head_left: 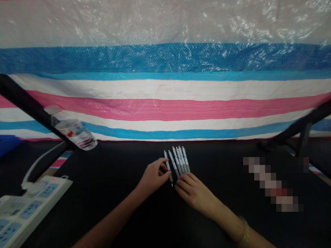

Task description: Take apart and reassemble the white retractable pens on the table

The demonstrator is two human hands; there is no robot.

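Several white-and-grey click pens (178,162) lie side by side on a black table (124,220), their push buttons towards the far edge. The leftmost pen (168,164) lies a little apart from the others. My left hand (154,175) has that pen at its fingertips, with the index finger near its upper part and the thumb lower down. My right hand (193,193) lies over the lower ends of the other pens, fingers stretched out side by side, hiding most of their tips.
At the left is a white power strip (33,203) with a plugged-in cable. A clear plastic bottle (77,134) lies tilted by a black bar (33,106). Another black frame (294,131) is at right, near a blurred-out patch (271,184). Striped plastic sheeting (165,110) hangs behind.
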